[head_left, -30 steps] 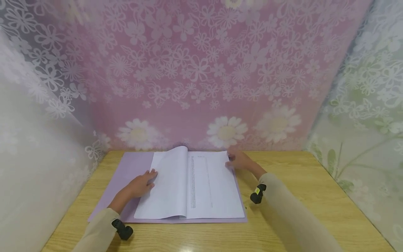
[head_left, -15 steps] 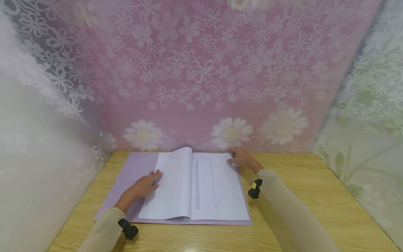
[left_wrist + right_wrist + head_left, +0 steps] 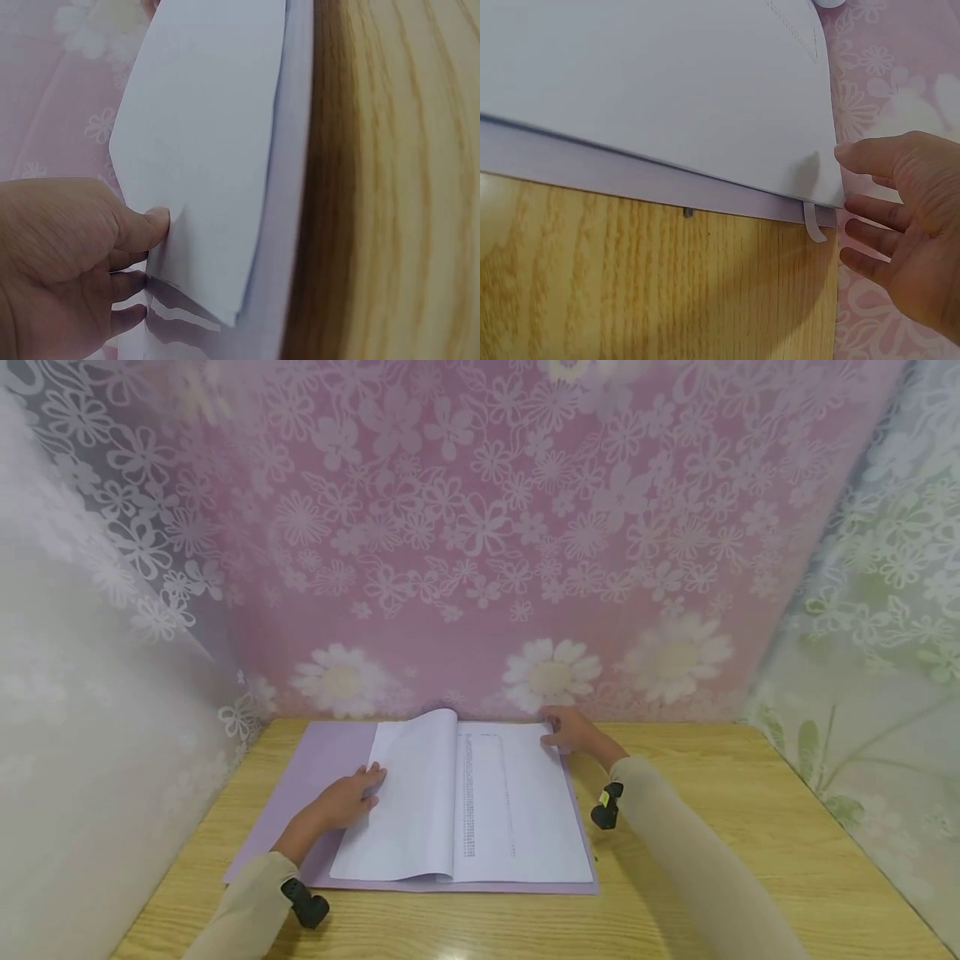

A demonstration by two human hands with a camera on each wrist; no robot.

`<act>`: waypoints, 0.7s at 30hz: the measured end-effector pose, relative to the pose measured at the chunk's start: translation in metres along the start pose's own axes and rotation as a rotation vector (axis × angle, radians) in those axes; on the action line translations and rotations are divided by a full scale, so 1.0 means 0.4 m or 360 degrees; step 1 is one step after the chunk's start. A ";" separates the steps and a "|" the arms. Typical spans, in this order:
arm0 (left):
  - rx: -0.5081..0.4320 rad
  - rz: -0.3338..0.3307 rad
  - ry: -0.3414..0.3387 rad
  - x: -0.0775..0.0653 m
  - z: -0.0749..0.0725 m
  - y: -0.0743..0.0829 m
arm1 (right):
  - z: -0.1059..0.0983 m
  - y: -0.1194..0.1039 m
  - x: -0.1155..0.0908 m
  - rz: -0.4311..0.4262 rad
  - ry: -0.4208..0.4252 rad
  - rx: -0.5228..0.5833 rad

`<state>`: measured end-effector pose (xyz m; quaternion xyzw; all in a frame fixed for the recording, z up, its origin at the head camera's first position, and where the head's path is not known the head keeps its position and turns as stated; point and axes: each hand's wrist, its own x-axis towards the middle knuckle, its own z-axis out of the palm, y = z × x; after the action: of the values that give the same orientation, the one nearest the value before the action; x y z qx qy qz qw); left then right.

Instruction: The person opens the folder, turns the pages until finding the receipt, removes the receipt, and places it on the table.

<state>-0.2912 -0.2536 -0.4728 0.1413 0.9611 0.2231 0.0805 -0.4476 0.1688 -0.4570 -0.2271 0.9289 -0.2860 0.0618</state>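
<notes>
A lilac-covered book [image 3: 330, 752] of white pages lies open on the table. Its turned leaf [image 3: 408, 810] bulges up toward the spine, and columns of small print run down the right page [image 3: 540, 810]. My left hand [image 3: 345, 802] rests at the left edge of the turned leaf, fingers extended over it. In the left wrist view the thumb [image 3: 154, 229] touches the paper. At the far right corner of the right page, my right hand [image 3: 573, 731] has its thumb and index fingertips right at the paper's edge, the other fingers spread loosely. A pale ribbon [image 3: 812, 223] sticks out below that corner.
The wood-grain table [image 3: 690, 827] extends on both sides of the book. Behind it rises a pink floral backdrop [image 3: 450, 635], with light floral panels at left and right. A tiny dark speck [image 3: 688, 212] lies beside the cover's edge. Black cameras are strapped to both wrists.
The head view has shifted slightly, so the book and table sit a little further right in it than a second ago. Both hands stay at the same page edges.
</notes>
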 end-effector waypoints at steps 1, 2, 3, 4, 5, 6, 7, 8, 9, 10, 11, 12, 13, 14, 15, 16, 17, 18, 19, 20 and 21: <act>0.0015 0.0009 0.0001 0.000 0.000 -0.001 | 0.000 0.000 0.001 0.0002 0.0000 -0.0004; 0.0021 0.0009 0.0001 0.001 0.001 -0.002 | 0.001 0.000 0.002 0.0001 0.0001 -0.0008; 0.0015 0.0002 0.0000 0.001 0.003 -0.003 | 0.002 0.000 0.003 -0.0005 0.0004 -0.0018; 0.0010 0.0000 0.0001 0.001 0.003 -0.002 | 0.003 0.001 0.004 -0.0009 0.0003 -0.0020; 0.0015 0.0001 0.0003 0.001 0.004 -0.003 | 0.004 0.002 0.005 -0.0019 0.0002 -0.0031; 0.0015 0.0002 0.0006 0.001 0.005 -0.004 | 0.004 0.003 0.006 -0.0025 0.0000 -0.0039; 0.0018 0.0005 0.0007 0.001 0.006 -0.003 | 0.005 0.004 0.006 -0.0035 -0.0003 -0.0044; 0.0004 -0.0002 0.0004 0.001 0.007 -0.003 | 0.005 0.005 0.007 -0.0044 -0.0006 -0.0047; 0.0000 -0.0003 0.0004 0.000 0.008 -0.003 | 0.006 0.006 0.007 -0.0048 -0.0013 -0.0050; -0.0003 -0.0005 0.0004 0.000 0.009 -0.002 | 0.005 0.006 0.007 -0.0043 -0.0019 -0.0032; -0.0002 -0.0004 0.0004 0.000 0.011 -0.003 | 0.005 0.006 0.006 -0.0045 -0.0021 -0.0028; -0.0009 -0.0007 0.0003 0.000 0.012 -0.003 | 0.005 0.007 0.006 -0.0042 -0.0025 -0.0020; -0.0011 -0.0009 0.0001 -0.001 0.013 -0.003 | 0.005 0.007 0.005 -0.0034 -0.0027 -0.0009; -0.0018 -0.0014 -0.0001 -0.001 0.013 -0.004 | 0.005 0.007 0.004 -0.0022 -0.0028 0.0003; -0.0020 -0.0015 0.0000 0.000 0.014 -0.004 | 0.005 0.007 0.002 -0.0009 -0.0026 0.0018; -0.0025 -0.0017 0.0000 0.000 0.014 -0.004 | 0.005 0.007 0.001 -0.0009 -0.0018 0.0029; -0.0023 -0.0017 0.0002 0.000 0.014 -0.005 | 0.006 0.008 0.000 -0.0012 -0.0010 0.0026; -0.0024 -0.0019 0.0002 0.001 0.013 -0.005 | 0.007 0.008 -0.001 -0.0007 0.0003 0.0035; -0.0024 -0.0020 0.0001 0.001 0.012 -0.005 | 0.007 0.008 -0.001 -0.0009 0.0023 0.0046; -0.0026 -0.0026 0.0000 0.002 0.011 -0.004 | 0.008 0.008 -0.001 -0.0021 0.0050 0.0057; -0.0022 -0.0024 0.0002 0.002 0.010 -0.004 | 0.008 0.007 -0.001 -0.0032 0.0081 0.0085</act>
<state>-0.2913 -0.2530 -0.4771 0.1332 0.9607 0.2291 0.0827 -0.4473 0.1694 -0.4613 -0.2272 0.9199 -0.3169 0.0414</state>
